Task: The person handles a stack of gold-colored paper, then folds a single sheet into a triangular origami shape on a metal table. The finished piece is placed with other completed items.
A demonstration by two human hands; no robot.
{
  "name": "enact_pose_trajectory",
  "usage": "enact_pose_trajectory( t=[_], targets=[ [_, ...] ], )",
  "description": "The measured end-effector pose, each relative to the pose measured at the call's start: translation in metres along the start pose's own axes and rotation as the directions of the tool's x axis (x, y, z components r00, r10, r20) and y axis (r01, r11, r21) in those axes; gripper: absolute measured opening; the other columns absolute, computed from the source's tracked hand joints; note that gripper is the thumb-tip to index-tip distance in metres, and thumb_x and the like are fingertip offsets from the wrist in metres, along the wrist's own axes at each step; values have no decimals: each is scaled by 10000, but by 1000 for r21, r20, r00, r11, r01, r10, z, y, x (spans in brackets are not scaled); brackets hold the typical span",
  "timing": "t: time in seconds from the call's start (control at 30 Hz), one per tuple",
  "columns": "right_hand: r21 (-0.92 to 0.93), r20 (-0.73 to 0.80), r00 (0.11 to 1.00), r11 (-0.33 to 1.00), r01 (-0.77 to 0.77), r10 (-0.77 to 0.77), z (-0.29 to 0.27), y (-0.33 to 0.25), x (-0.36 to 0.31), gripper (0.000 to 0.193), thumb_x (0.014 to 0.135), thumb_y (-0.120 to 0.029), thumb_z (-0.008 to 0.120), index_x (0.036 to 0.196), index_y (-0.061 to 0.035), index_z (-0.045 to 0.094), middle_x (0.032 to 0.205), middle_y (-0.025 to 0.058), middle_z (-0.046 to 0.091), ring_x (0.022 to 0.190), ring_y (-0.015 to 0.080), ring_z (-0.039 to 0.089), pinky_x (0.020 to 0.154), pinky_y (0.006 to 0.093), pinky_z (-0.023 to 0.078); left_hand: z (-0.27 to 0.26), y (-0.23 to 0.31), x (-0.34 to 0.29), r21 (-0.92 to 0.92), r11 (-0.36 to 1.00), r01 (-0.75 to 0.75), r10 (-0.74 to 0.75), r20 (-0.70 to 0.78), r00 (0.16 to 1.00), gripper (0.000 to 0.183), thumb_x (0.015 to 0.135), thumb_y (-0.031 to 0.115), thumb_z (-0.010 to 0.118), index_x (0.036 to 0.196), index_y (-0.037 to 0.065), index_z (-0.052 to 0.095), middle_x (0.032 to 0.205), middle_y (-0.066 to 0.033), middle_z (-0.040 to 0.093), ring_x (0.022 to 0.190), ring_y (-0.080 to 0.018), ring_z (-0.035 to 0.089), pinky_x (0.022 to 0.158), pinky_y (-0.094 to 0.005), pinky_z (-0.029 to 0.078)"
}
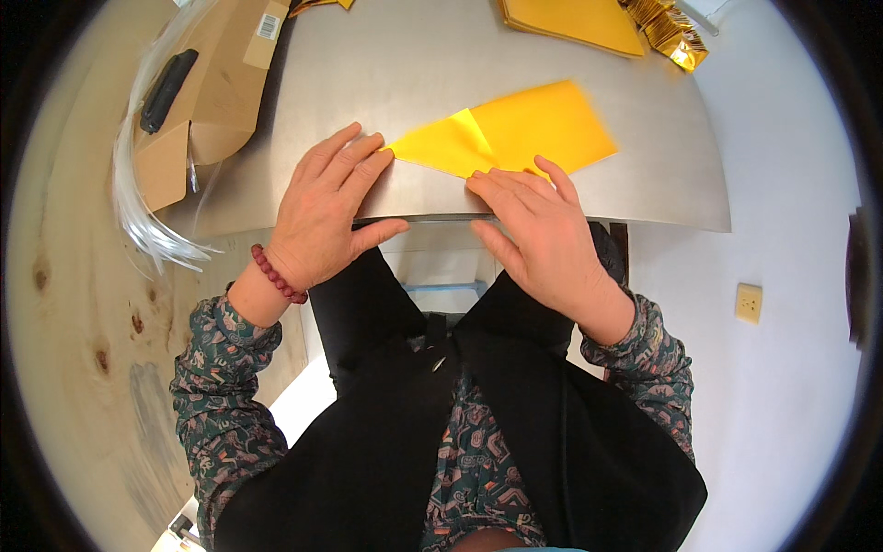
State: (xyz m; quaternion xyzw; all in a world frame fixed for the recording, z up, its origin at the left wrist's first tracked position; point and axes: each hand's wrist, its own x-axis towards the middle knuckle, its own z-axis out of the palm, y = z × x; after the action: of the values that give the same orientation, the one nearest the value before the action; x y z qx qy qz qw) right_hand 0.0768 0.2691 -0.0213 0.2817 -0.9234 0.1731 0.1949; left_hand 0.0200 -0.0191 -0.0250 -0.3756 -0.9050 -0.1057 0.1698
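Note:
A shiny yellow-gold sheet of paper point(547, 120) lies flat on the metal tabletop point(395, 64), with one part folded over into a point toward the left. My left hand point(322, 202) rests at that pointed tip, fingers stretched out and thumb apart over the table's front edge. Along the paper's near edge my right hand point(543, 216) presses with its fingertips, the fingers extended and the thumb apart. Part of the near edge is hidden under the right fingers. The paper's right end looks slightly blurred.
At the far left stands an open cardboard box point(221, 92), with a black-handled tool point(168, 90) and a bundle of clear plastic strands point(138, 207) over it. A stack of gold paper point(579, 20) lies at the far right beside folded gold pieces point(676, 41). A white wall borders the right.

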Motion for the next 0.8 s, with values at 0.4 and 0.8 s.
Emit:
enact_pose_trajectory(
  t=[0.4, 0.8],
  targets=[
    [-98, 222, 971, 989, 114, -89, -15, 34, 51, 351, 1017, -316, 605, 803, -74, 744, 707, 159, 723, 723, 363, 727, 897, 491, 551, 2, 20, 5, -189, 961, -205, 218, 55, 974, 531, 841, 83, 828, 1319, -15, 617, 1474, -189, 588, 1471, -384, 492, 1236, -504, 410],
    [-228, 456, 837, 949, -219, 303, -2, 36, 110, 421, 1042, -406, 549, 1017, -57, 783, 949, 196, 776, 905, 393, 743, 834, 488, 597, 67, 102, 51, -89, 982, -168, 154, -142, 978, 643, 814, 243, 830, 1362, -14, 616, 1399, -162, 612, 1323, -325, 547, 1138, -489, 415]
  ],
)
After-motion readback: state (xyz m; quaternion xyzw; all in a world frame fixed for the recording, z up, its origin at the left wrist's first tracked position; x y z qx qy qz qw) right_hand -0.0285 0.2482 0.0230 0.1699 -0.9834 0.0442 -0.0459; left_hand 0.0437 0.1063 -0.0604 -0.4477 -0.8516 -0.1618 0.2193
